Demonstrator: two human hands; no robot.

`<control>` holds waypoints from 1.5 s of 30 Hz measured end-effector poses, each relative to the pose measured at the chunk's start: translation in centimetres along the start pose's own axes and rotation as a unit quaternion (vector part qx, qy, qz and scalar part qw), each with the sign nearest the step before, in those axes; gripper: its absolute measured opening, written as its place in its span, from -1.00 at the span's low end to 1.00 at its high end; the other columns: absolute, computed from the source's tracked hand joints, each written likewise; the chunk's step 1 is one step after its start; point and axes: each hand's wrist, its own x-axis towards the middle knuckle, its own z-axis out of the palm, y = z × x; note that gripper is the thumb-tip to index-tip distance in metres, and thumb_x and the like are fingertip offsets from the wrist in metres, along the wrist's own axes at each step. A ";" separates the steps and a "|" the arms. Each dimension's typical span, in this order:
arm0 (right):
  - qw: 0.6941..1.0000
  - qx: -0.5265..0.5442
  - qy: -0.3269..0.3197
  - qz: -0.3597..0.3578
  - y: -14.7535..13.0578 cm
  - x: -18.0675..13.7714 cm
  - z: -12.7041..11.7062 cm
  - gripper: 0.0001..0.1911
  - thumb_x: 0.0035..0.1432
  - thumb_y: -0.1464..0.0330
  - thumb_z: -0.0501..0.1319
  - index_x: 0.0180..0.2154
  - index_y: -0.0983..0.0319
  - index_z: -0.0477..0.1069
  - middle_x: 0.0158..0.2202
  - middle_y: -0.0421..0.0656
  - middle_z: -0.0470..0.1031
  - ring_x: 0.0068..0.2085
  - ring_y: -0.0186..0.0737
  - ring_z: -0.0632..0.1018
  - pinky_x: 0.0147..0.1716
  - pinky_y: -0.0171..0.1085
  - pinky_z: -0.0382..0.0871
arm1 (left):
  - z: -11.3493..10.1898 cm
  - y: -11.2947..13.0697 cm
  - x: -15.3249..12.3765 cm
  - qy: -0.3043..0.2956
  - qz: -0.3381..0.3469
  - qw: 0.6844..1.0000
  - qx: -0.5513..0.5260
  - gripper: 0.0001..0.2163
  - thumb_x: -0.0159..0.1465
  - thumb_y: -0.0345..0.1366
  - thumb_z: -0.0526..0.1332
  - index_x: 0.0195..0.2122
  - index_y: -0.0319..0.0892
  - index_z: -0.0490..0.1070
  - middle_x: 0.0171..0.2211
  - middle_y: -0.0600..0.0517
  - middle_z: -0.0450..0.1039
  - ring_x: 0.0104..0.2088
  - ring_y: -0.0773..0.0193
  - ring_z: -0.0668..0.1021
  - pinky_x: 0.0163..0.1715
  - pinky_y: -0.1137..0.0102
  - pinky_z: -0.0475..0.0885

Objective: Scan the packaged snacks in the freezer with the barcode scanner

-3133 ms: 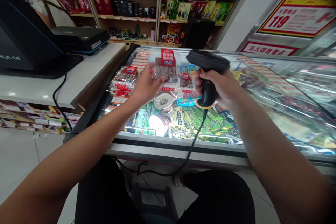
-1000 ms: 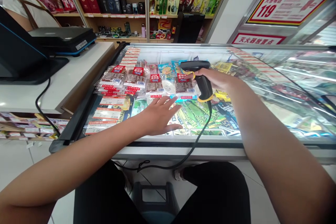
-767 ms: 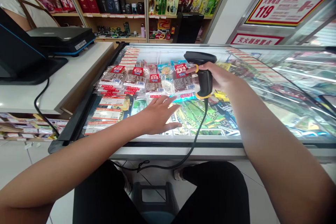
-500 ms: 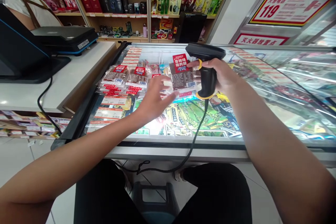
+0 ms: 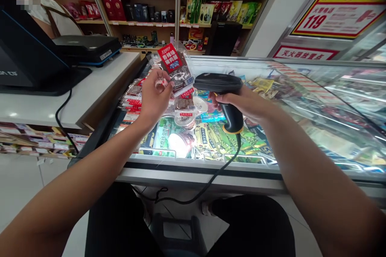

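My left hand [image 5: 154, 98] is closed on a clear snack packet with a red label [image 5: 176, 70], lifted above the glass freezer lid [image 5: 301, 100]. My right hand [image 5: 241, 104] grips the handle of a black barcode scanner [image 5: 221, 88] with a yellow ring at its base. The scanner's head lies just right of the packet and points left toward it. Its cable [image 5: 211, 178] hangs down over the freezer's front edge. More red-labelled packets [image 5: 132, 98] lie in a pile on the lid beneath my left hand.
A white counter [image 5: 90, 88] at the left carries a black monitor [image 5: 27, 60] and a flat black device [image 5: 87, 48]. A person [image 5: 51, 18] stands behind it. Shelves of goods [image 5: 169, 12] fill the back wall. A stool [image 5: 176, 235] sits between my legs.
My left hand rose from lying flat on the glass and took the red-labelled packet, carrying it up and left. My right hand swung the scanner down and left toward it.
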 end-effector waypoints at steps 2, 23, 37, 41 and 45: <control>0.999 -0.030 0.012 0.005 -0.1 -0.1 0.2 -0.84 0.12 0.25 0.34 -0.30 0.21 0.50 -0.34 -0.05 0.53 -0.30 -0.06 0.53 -0.27 -0.06 0.47 | -0.1 0.1 0.1 -0.005 0.008 1.000 0.011 -0.83 0.27 -0.32 0.33 -0.26 -0.11 0.31 -0.27 0.07 0.36 -0.53 0.48 0.47 -0.61 0.53 0.53; 0.981 0.151 0.057 0.107 -0.6 0.6 1.8 -0.67 0.16 0.13 0.21 -0.18 0.23 0.51 -0.19 0.03 0.54 -0.15 0.01 0.56 -0.18 -0.06 0.51 | 0.8 2.0 -1.3 -0.186 -0.064 0.975 0.100 -0.93 0.31 -0.39 0.27 -0.19 -0.21 0.51 -0.20 -0.03 0.59 -0.30 0.28 0.61 -0.24 0.32 0.58; 0.970 0.173 0.076 0.150 2.7 2.7 2.8 -0.71 0.11 0.17 0.34 -0.19 0.21 0.52 -0.39 -0.08 0.45 -0.37 -0.13 0.49 -0.34 -0.14 0.48 | 1.1 1.8 -3.7 -0.483 0.217 0.759 0.379 -0.58 0.46 -0.14 0.10 0.29 -0.14 0.34 0.42 -0.20 0.15 0.40 -0.08 0.22 0.30 -0.01 0.30; 0.977 0.088 0.131 0.144 2.3 2.3 2.3 -0.67 0.12 0.14 0.36 -0.15 0.20 0.49 -0.35 -0.07 0.52 -0.38 -0.12 0.54 -0.40 -0.14 0.48 | 1.0 2.6 -3.7 -0.467 0.220 0.744 0.424 -0.57 0.48 -0.07 0.03 0.22 -0.16 0.44 0.35 -0.18 0.30 0.31 -0.08 0.38 0.28 0.01 0.31; 0.978 0.072 0.132 0.142 1.9 1.6 1.2 -0.54 0.16 0.01 0.32 -0.06 0.17 0.43 -0.29 -0.02 0.57 -0.41 -0.08 0.57 -0.46 -0.11 0.49 | 0.7 3.6 -3.8 -0.436 0.227 0.739 0.461 -0.56 0.48 -0.04 0.01 0.12 -0.19 0.53 0.22 -0.21 0.45 0.15 -0.06 0.53 0.27 0.03 0.30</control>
